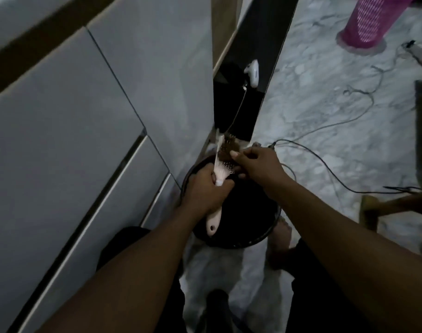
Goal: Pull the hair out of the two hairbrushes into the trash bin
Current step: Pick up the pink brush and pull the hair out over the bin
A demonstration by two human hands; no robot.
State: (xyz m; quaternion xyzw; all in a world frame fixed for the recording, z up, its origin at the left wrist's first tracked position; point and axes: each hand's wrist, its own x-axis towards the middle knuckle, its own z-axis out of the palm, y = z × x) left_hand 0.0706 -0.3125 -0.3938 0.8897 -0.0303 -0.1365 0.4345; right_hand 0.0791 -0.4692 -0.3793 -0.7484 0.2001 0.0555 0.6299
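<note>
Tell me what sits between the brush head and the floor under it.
In the head view, the black trash bin sits directly below the hairbrush, held by the left hand while the right hand picks at its bristles.

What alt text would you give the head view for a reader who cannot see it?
Seen from above, the left hand grips a pale pink hairbrush over a black trash bin while the right hand pinches the hair in its bristles. Grey cabinets stand on the left; cables and a pink basket lie on the marble floor.
</note>
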